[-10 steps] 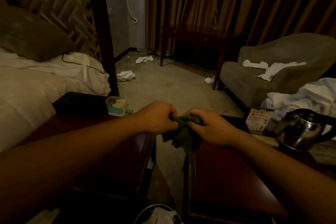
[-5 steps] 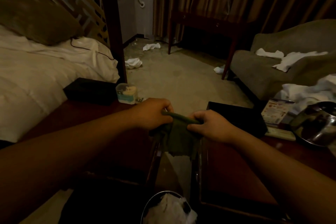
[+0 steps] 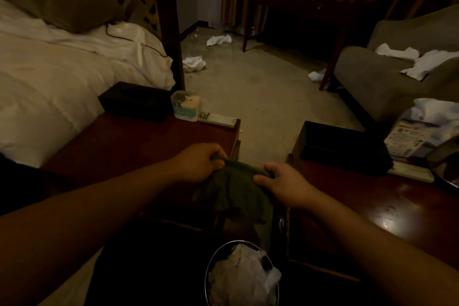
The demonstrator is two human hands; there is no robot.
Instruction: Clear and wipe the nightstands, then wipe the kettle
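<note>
A dark green cloth (image 3: 234,195) hangs between my hands over the gap between two dark red nightstands. My left hand (image 3: 198,163) grips its top left edge and my right hand (image 3: 280,182) grips its top right edge. The left nightstand (image 3: 139,144) carries a black box (image 3: 135,100), a small clear tub (image 3: 186,105) and a white remote (image 3: 217,119). The right nightstand (image 3: 372,206) carries a black tray (image 3: 342,148), a leaflet (image 3: 409,136) and the steel kettle (image 3: 447,174), cut off at the right edge.
A round bin (image 3: 242,276) full of white tissue stands below the cloth. A bed (image 3: 62,74) with white sheets lies at left, an armchair (image 3: 397,77) with white towels at right. White tissues (image 3: 193,63) lie on the floor near a dark desk (image 3: 298,2).
My hands have moved apart, spreading the bunched cloth so that it hangs open between them. The view has tilted down, bringing the bin and the remote into sight.
</note>
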